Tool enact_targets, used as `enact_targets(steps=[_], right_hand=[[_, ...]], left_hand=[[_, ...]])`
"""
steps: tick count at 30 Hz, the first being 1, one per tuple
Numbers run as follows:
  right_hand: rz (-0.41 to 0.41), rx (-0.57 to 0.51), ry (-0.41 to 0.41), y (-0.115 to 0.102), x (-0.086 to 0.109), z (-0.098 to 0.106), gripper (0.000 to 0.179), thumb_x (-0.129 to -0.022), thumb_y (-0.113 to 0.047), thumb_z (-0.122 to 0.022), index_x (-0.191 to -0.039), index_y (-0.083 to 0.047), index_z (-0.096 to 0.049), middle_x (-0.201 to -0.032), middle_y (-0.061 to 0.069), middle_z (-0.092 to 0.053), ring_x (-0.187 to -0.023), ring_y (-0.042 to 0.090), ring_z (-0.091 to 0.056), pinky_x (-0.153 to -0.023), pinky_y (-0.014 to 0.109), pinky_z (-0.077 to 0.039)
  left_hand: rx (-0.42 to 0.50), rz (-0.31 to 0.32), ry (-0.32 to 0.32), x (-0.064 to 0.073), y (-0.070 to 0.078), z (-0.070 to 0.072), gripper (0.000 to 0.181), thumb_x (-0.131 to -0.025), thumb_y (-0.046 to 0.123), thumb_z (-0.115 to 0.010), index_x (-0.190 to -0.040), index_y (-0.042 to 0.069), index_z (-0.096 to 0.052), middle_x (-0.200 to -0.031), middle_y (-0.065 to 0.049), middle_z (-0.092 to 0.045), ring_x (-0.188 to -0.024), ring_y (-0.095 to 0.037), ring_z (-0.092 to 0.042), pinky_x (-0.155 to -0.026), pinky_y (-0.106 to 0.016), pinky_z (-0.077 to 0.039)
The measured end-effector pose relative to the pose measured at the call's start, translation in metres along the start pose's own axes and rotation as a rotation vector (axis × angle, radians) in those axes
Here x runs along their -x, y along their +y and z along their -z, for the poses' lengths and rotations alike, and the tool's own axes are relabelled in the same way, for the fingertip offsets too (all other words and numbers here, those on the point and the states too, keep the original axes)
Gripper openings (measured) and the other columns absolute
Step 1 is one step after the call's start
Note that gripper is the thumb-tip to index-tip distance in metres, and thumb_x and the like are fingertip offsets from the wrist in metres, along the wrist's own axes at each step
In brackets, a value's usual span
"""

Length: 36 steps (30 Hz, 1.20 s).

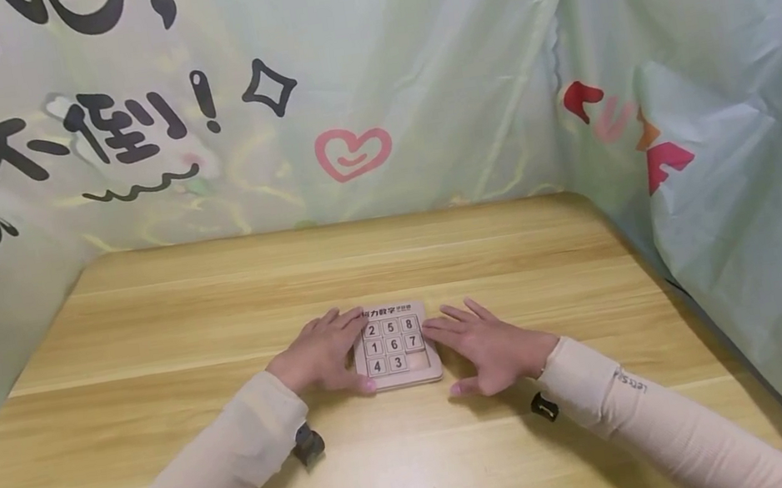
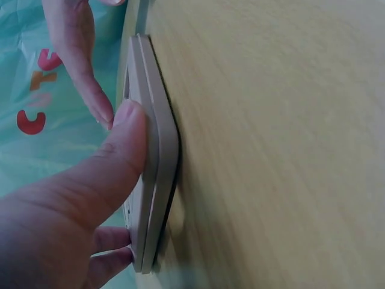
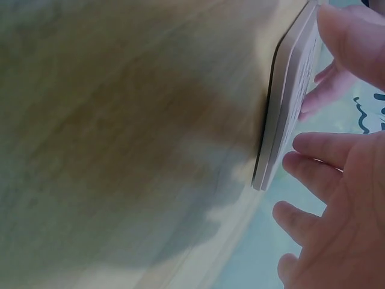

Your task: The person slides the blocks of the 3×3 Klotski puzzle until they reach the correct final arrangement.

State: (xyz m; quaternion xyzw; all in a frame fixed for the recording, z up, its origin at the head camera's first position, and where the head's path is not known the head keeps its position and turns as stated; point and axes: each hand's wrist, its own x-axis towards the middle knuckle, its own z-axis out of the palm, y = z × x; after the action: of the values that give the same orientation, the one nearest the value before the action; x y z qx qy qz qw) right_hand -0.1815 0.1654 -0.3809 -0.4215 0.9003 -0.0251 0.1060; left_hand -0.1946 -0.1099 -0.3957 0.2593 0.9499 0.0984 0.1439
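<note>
A sliding number puzzle [image 1: 400, 382] lies flat on the table, its numbered tiles facing up and its bottom-right slot bare. My left hand [image 1: 323, 357] rests along the puzzle's left side, thumb on the near-left corner and index fingertip at the far-left one. In the left wrist view the thumb [image 2: 123, 138] lies against the puzzle's rim [image 2: 157, 156]. At the right side, my right hand [image 1: 490, 347] has its fingers spread and extended, with fingertips close to the right edge. Its thumb stands away from the puzzle. In the right wrist view the fingers [image 3: 319, 174] are straight beside the frame.
The wooden table [image 1: 215, 287] spreads out around the puzzle. Behind it hangs a pale printed curtain [image 1: 424, 62] with lettering and a heart, and another curtain [image 1: 752, 224] covers the right side. Dark wrist devices [image 1: 308, 445] sit beneath both cuffs.
</note>
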Motion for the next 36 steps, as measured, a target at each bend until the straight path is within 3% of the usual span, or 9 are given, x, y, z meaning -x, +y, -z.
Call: enact_targets(steps=[16,36], right_hand=[[0.040,0.027,0.005,-0.002,-0.011,-0.005,0.083,-0.077,-0.053,-0.061,-0.140,-0.007,-0.033,-0.147,0.004,-0.028,-0.134,0.035,-0.016,-0.107,0.053,-0.003],[0.031,0.021,-0.024,0.000,-0.010,-0.007,0.084,-0.078,-0.054,-0.060,-0.142,-0.008,-0.031,-0.147,0.004,-0.027,-0.135,0.035,-0.014,-0.108,0.052,-0.006]], left_hand=[[-0.005,0.070,0.009,-0.005,0.006,0.006,0.107,-0.059,0.066,-0.069,-0.144,0.015,-0.028,-0.149,-0.001,-0.021,-0.134,-0.035,-0.018,-0.108,-0.051,-0.014],[-0.002,0.075,-0.022,-0.009,0.010,0.009,0.108,-0.057,0.063,-0.071,-0.143,0.014,-0.029,-0.149,-0.004,-0.021,-0.134,-0.037,-0.016,-0.107,-0.054,-0.013]])
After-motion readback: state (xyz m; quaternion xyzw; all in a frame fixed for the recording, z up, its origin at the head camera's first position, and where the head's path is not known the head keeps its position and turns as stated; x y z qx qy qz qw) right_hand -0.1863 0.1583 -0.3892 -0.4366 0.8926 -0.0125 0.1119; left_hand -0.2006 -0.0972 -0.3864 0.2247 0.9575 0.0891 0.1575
